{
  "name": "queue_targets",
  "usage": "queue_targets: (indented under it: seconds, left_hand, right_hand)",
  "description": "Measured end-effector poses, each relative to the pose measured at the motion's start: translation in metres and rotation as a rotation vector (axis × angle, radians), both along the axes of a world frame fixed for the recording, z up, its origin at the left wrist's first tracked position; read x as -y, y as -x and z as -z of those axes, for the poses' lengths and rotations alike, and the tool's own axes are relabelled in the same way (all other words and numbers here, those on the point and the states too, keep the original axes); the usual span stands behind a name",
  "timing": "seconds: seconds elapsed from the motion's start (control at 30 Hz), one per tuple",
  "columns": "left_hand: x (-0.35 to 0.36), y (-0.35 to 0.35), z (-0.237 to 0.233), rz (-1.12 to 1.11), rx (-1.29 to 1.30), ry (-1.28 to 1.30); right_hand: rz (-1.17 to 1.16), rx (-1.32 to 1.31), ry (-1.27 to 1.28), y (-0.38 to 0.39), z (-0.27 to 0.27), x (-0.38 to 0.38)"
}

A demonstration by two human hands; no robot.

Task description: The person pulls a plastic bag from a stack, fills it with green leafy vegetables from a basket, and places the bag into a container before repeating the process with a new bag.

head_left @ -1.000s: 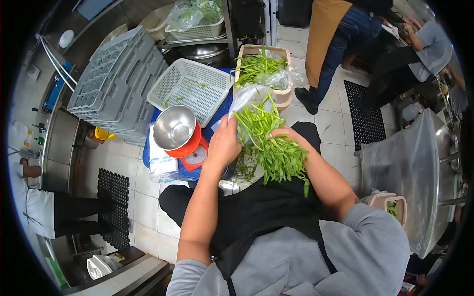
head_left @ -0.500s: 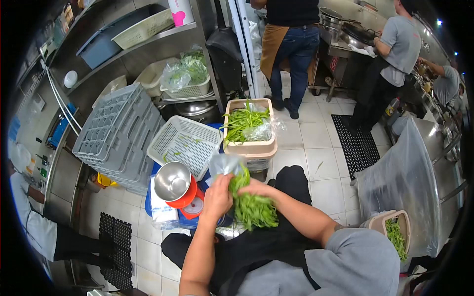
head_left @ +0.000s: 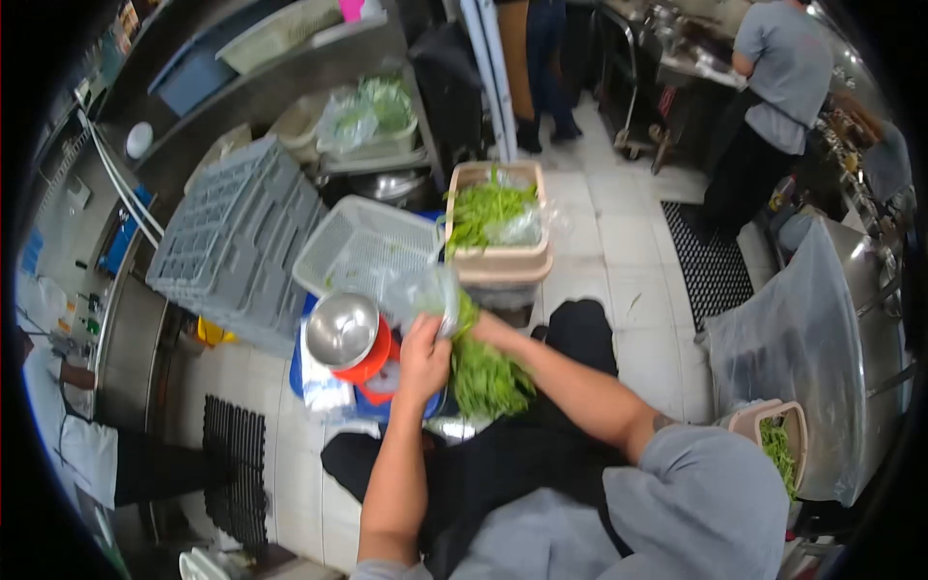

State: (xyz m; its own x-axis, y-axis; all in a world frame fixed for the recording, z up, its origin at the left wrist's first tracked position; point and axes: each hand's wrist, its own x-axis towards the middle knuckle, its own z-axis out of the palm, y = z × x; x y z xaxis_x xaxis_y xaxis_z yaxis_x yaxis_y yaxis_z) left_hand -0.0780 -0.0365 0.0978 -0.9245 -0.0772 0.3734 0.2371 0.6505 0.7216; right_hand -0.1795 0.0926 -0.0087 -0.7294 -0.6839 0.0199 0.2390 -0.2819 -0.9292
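My left hand [head_left: 425,350] is closed on the edge of a clear plastic bag [head_left: 430,288], whose body spreads away toward the basket. Against the bag's mouth, my right hand [head_left: 486,331] grips a bunch of leafy greens [head_left: 491,379]. The stem end is at the bag, while the leaves hang down over my lap. Part of the right hand is hidden by the stems and blurred. Just left of my hands, a steel bowl [head_left: 342,331] sits on a red-orange kitchen scale [head_left: 379,372]. Beyond them lies a white perforated basket [head_left: 372,242] with a few green scraps.
A beige bin [head_left: 498,256] of long green stems stands ahead, and another bin [head_left: 749,422] of greens is at my right. Grey dish racks [head_left: 237,242] are stacked at left. Co-workers stand at the right, back and left edges. Black mats [head_left: 706,256] lie on the tiled floor.
The greens and my right hand have moved up and left, closer to the bag, and the stems now sit at its mouth. The view has shifted slightly. The co-worker at the back has moved.
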Motion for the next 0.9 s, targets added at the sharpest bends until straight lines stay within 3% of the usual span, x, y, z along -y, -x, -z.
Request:
queue_targets:
  seconds: [0.07, 0.17, 0.27, 0.3, 0.4, 0.53, 0.63, 0.7, 0.77, 0.8, 0.83, 0.87, 0.9]
  left_hand:
    - [0.003, -0.006, -0.001, 0.099, 0.096, -0.014]
    - [0.008, -0.003, 0.021, -0.225, -0.016, 0.176]
    - [0.008, 0.001, 0.016, -0.529, -0.098, 0.259]
    - [0.012, 0.003, 0.016, -0.518, -0.122, 0.295]
    - [0.009, -0.001, 0.012, -0.228, -0.031, 0.064]
    - [0.020, -0.012, -0.005, -0.019, -0.026, 0.004]
    - [0.025, -0.012, 0.005, -0.225, 0.065, 0.016]
    - [0.023, -0.012, 0.003, -0.334, 0.176, -0.053]
    - [0.019, -0.007, 0.007, -0.181, 0.075, -0.006]
    - [0.016, -0.004, 0.009, -0.102, 0.024, 0.016]
    - [0.009, -0.003, 0.008, -0.006, -0.079, 0.081]
    - [0.003, -0.005, 0.001, 0.067, -0.008, 0.127]
    - [-0.004, -0.007, -0.009, 0.139, 0.060, 0.174]
  right_hand:
    - [-0.156, 0.413, 0.141, 0.000, -0.015, -0.017]
    - [-0.114, 0.261, 0.018, 0.021, 0.001, -0.009]
    - [-0.128, 0.015, -0.147, -0.007, -0.029, -0.005]
    - [-0.162, -0.023, -0.160, -0.012, -0.032, -0.003]
    - [-0.188, -0.059, -0.168, -0.018, -0.037, -0.004]
    - [-0.194, -0.066, -0.205, 0.000, -0.010, -0.008]
    - [-0.123, 0.054, 0.168, 0.026, 0.055, -0.011]
    - [-0.061, 0.077, 0.007, 0.014, 0.029, -0.004]
    - [0.048, 0.041, -0.076, -0.019, -0.008, 0.007]
    - [0.011, -0.265, -0.136, -0.021, -0.001, 0.012]
    - [-0.013, -0.440, -0.362, -0.018, 0.020, 0.021]
    - [-0.040, -0.613, -0.589, -0.015, 0.038, 0.026]
    - [-0.111, -0.552, -0.520, -0.014, 0.037, 0.025]
